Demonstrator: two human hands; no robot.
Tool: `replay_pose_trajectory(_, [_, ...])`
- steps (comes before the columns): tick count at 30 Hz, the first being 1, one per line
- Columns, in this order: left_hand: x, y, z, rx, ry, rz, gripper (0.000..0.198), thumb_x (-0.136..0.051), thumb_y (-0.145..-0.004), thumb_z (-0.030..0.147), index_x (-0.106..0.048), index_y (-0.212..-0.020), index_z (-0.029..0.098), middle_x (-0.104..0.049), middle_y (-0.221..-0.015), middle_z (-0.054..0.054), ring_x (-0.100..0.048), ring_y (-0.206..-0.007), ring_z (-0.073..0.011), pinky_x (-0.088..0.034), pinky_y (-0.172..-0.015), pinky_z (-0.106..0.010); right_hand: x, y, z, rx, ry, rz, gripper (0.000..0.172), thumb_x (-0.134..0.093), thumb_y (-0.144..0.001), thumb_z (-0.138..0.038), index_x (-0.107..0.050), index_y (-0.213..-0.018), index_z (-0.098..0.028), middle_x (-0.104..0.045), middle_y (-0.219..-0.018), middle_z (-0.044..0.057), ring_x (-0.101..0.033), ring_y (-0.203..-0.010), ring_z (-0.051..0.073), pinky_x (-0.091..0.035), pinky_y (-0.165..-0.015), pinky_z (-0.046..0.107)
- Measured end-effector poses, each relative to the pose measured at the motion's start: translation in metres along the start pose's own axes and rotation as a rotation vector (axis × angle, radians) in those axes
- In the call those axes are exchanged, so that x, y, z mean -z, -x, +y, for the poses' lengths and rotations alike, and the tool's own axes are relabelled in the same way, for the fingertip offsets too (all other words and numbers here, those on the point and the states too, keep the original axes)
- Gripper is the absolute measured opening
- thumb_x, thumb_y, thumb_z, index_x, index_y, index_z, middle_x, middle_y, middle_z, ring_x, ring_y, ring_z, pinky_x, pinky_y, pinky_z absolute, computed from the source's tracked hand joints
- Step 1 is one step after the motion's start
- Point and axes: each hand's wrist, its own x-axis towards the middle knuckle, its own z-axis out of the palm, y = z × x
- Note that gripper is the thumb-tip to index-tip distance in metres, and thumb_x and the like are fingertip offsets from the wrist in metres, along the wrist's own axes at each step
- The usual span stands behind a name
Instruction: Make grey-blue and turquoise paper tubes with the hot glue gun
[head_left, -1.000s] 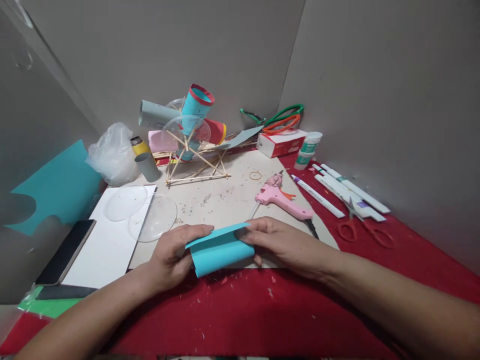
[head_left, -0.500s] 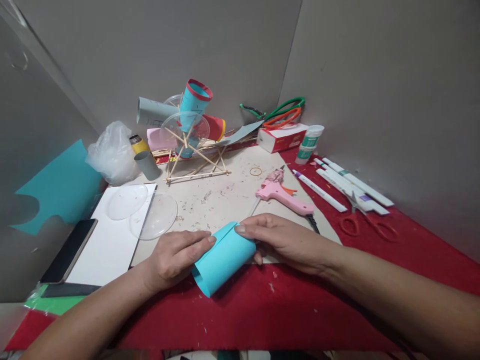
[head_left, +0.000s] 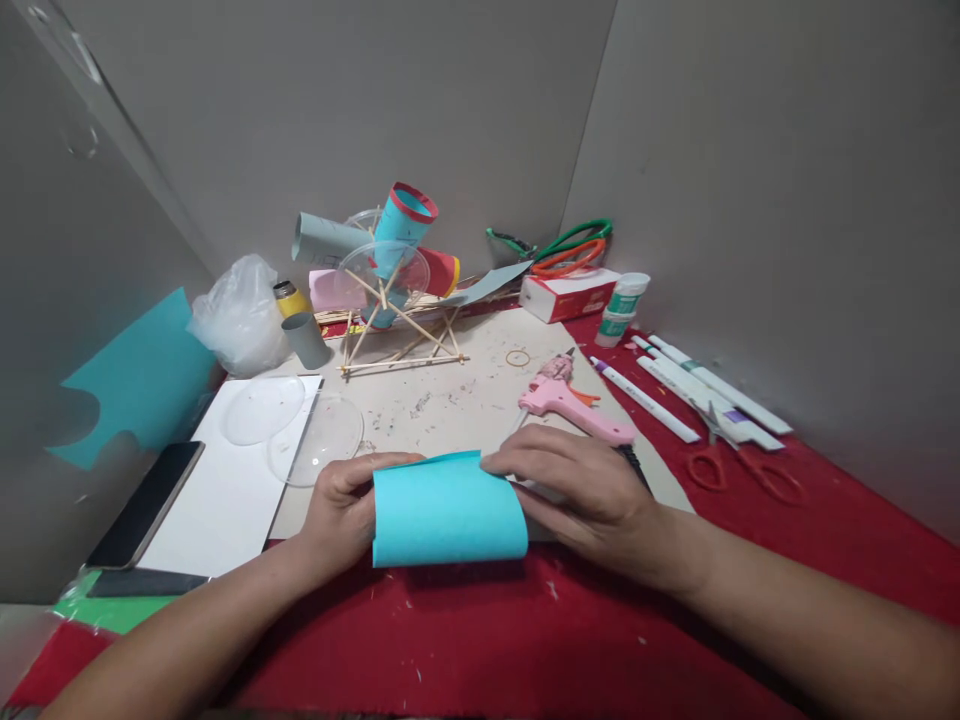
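Between my two hands is a sheet of turquoise paper rolled into a tube [head_left: 450, 515], its overlapping edge along the top. My left hand [head_left: 346, 505] grips the tube's left end, some of its fingers hidden behind the paper. At the right end, my right hand [head_left: 581, 490] holds the paper near the upper edge, with fingertips partly out of sight. Just beyond that hand lies a pink glue gun [head_left: 566, 400] on a pale board [head_left: 435, 410].
A stick-built wheel model [head_left: 390, 290] with paper tubes stands at the back. Clear plastic discs [head_left: 319, 440] and a phone [head_left: 150, 500] lie left. Scissors [head_left: 716, 450], markers [head_left: 649, 400], small tubs [head_left: 624, 310] and a red-and-white box [head_left: 566, 295] are on the right.
The turquoise tube has turned from slanted to nearly level, its open left end no longer showing. My left fingers have moved from its top to its left end. The view has shifted slightly.
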Motion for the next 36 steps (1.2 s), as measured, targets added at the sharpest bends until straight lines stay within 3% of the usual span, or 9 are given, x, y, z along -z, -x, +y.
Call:
replay_pose_trajectory(12, [-0.005,0.005,-0.008,-0.186,-0.064,-0.082,0.023,-0.059,-0.084,0.012,-0.077,-0.098,0.017,-0.078,-0.090,-0.008,-0.075,-0.079,-0.0189,-0.060,-0.071,-0.025,-0.002,-0.001,-0.003,-0.140,-0.012,-0.070,0.017,-0.048,-0.091,-0.010,-0.062,-0.088,-0.018,-0.067,-0.075,0.005,-0.062,-0.068,0.016,-0.049,-0.060,0.027])
replay_pose_trajectory(16, [-0.004,0.004,-0.008,-0.075,0.011,-0.081,0.020,-0.060,-0.084,0.017,-0.078,-0.095,0.017,-0.078,-0.091,-0.008,-0.075,-0.079,-0.0213,-0.060,-0.070,-0.027,-0.005,0.000,0.000,-0.311,-0.084,-0.102,0.013,-0.050,-0.088,-0.013,-0.060,-0.083,-0.020,-0.065,-0.071,0.003,-0.060,-0.064,0.015,-0.047,-0.057,0.027])
replay_pose_trajectory(18, [-0.004,0.004,-0.006,-0.012,0.060,-0.064,0.019,-0.063,-0.083,0.020,-0.078,-0.093,0.017,-0.077,-0.091,-0.009,-0.075,-0.081,-0.0227,-0.060,-0.070,-0.029,-0.007,0.000,0.001,-0.438,-0.156,-0.086,0.011,-0.054,-0.084,-0.015,-0.059,-0.092,-0.020,-0.065,-0.074,0.002,-0.059,-0.063,0.015,-0.048,-0.058,0.027])
replay_pose_trajectory(21, [-0.005,0.004,-0.003,0.047,0.110,-0.042,0.018,-0.067,-0.081,0.026,-0.079,-0.090,0.017,-0.077,-0.090,-0.009,-0.074,-0.081,-0.0241,-0.060,-0.072,-0.030,-0.009,-0.002,0.000,-0.565,-0.266,-0.102,0.023,-0.059,-0.079,-0.018,-0.061,-0.102,-0.020,-0.066,-0.078,0.003,-0.059,-0.064,0.015,-0.048,-0.058,0.027])
replay_pose_trajectory(24, [-0.007,0.005,0.000,0.112,0.170,-0.050,0.019,-0.071,-0.077,0.029,-0.080,-0.089,0.018,-0.077,-0.090,-0.010,-0.074,-0.082,-0.0249,-0.060,-0.073,-0.031,-0.009,-0.005,-0.005,-0.657,-0.403,-0.186,0.009,-0.061,-0.076,-0.020,-0.067,-0.083,-0.019,-0.067,-0.073,0.003,-0.059,-0.065,0.016,-0.046,-0.059,0.028])
replay_pose_trajectory(26, [-0.009,0.005,0.002,0.191,0.224,-0.054,0.021,-0.073,-0.074,0.032,-0.080,-0.087,0.017,-0.078,-0.087,-0.009,-0.073,-0.079,-0.0250,-0.059,-0.069,-0.031,-0.009,-0.007,-0.008,-0.718,-0.514,-0.203,0.009,-0.061,-0.077,-0.025,-0.067,-0.073,-0.019,-0.066,-0.068,0.003,-0.057,-0.064,0.017,-0.045,-0.059,0.028])
replay_pose_trajectory(31, [-0.014,0.005,0.004,0.417,0.399,-0.070,0.028,-0.081,-0.064,0.040,-0.076,-0.067,0.013,-0.068,-0.057,-0.001,-0.059,-0.051,-0.0136,-0.048,-0.051,-0.023,-0.013,-0.007,-0.013,-0.945,-0.741,-0.177,0.020,-0.066,-0.072,-0.036,-0.065,-0.061,-0.019,-0.058,-0.058,0.000,-0.049,-0.055,0.014,-0.040,-0.055,0.027])
replay_pose_trajectory(34, [-0.014,0.006,0.001,0.452,0.454,-0.083,0.034,-0.082,-0.061,0.042,-0.068,-0.056,0.011,-0.060,-0.049,0.002,-0.051,-0.047,-0.0093,-0.043,-0.049,-0.020,-0.013,-0.009,-0.012,-1.111,-0.866,-0.190,0.025,-0.075,-0.063,-0.039,-0.063,-0.057,-0.019,-0.054,-0.053,-0.002,-0.045,-0.051,0.012,-0.039,-0.053,0.026])
replay_pose_trajectory(36, [-0.013,0.007,0.000,0.465,0.454,-0.122,0.039,-0.078,-0.068,0.047,-0.065,-0.057,0.012,-0.060,-0.049,0.001,-0.052,-0.047,-0.0095,-0.043,-0.050,-0.020,-0.011,-0.010,-0.009,-1.180,-0.918,-0.179,0.028,-0.080,-0.056,-0.040,-0.062,-0.054,-0.018,-0.053,-0.051,-0.002,-0.044,-0.049,0.011,-0.039,-0.051,0.026])
